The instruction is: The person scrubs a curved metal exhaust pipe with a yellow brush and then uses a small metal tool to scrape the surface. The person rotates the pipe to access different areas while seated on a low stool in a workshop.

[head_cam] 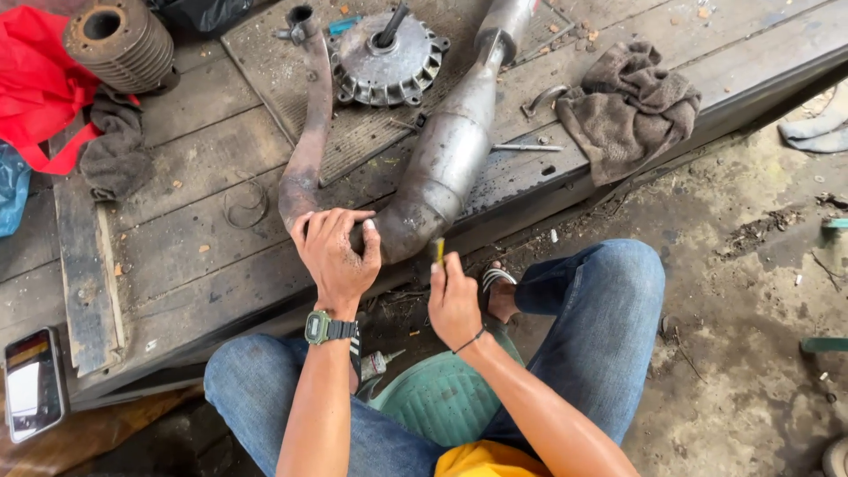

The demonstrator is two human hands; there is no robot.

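Observation:
A rusty, curved metal exhaust pipe (442, 150) with a fat grey muffler body lies across a dirty wooden platform (194, 238). My left hand (336, 252), with a watch on its wrist, grips the pipe's bend at the platform's front edge. My right hand (453, 300) is closed on a thin yellow-tipped tool (440, 250), held upright just below the muffler's end. I sit on a green plastic stool (442, 397), in blue jeans.
On the platform lie a round finned engine cover (386, 55), a finned cylinder (124, 40), a brown rag (629, 106), a dark rag (115, 155), a red bag (40, 84), a wire ring (246, 205) and a metal rod (528, 147). A phone (34, 384) rests at the lower left.

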